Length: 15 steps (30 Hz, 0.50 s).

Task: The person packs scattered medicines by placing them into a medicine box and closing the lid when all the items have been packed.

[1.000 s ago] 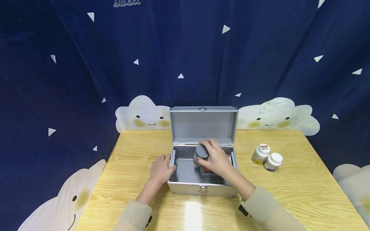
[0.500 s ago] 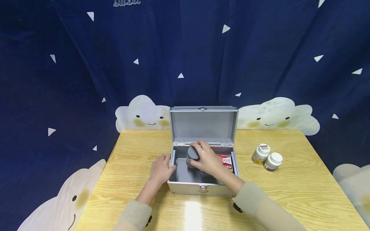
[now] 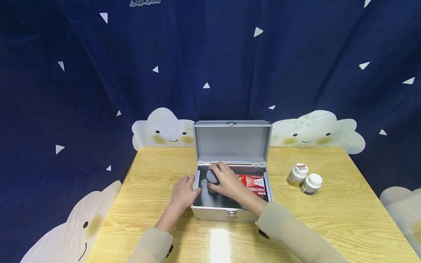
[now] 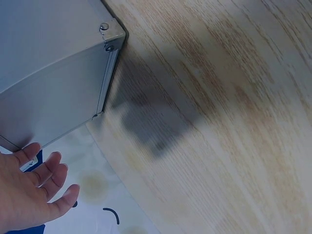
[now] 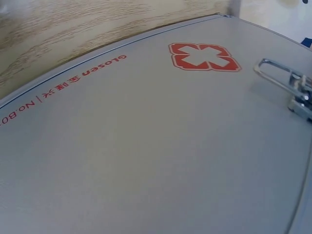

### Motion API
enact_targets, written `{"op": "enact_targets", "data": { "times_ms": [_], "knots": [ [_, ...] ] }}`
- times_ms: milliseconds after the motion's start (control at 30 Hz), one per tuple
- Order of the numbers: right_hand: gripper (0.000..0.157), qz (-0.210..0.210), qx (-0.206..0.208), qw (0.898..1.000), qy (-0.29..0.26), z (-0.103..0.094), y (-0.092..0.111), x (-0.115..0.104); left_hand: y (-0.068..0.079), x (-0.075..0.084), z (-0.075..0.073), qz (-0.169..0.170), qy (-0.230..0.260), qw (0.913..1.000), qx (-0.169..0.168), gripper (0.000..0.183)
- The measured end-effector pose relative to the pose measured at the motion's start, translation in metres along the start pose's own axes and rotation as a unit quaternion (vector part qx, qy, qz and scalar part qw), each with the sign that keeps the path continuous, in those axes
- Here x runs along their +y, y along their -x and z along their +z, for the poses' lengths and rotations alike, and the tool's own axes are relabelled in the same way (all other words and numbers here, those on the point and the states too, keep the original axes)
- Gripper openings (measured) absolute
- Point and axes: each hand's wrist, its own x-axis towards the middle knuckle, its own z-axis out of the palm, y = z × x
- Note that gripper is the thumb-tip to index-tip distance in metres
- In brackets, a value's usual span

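Note:
An aluminium first-aid case [image 3: 210, 214] stands with its lid [image 3: 232, 144] raised. Inside it, toward the left end, my right hand [image 3: 229, 182] grips a bottle [image 3: 212, 178] by its dark grey cap; the lower part sits down within the case walls. A red and white medicine box [image 3: 254, 183] lies in the right part, partly covered by my right hand. My left hand [image 3: 183, 192] rests at the case's left wall, thumb over the rim; the left wrist view shows its fingers [image 4: 53, 178] loosely extended beside the wall. The right hand is outside the right wrist view.
Two white pill bottles [image 3: 297, 174] [image 3: 311, 183] stand right of the case on the wooden table [image 3: 335, 219]. A metal latch [image 5: 282, 80] juts from the case front, near a red emblem [image 5: 204, 56]. A dark blue curtain [image 3: 210, 54] hangs behind.
My right hand has moved left with the dark-capped bottle and lower into the case, uncovering more of the red medicine box. My left hand has stayed at the left wall.

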Motion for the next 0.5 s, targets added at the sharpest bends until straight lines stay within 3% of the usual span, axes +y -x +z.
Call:
{"op": "enact_targets", "data": {
  "times_ms": [200,500],
  "knots": [
    [0.057,0.022,-0.049,0.998,0.012,0.005,-0.003,0.001,-0.001,0.0,0.001,-0.005,0.001,1.0,-0.002,0.055],
    [0.057,0.02,-0.063,0.997,0.027,0.013,-0.007,0.002,0.001,0.001,0.0,0.003,0.008,0.9999,0.01,0.053]
  ]
}}
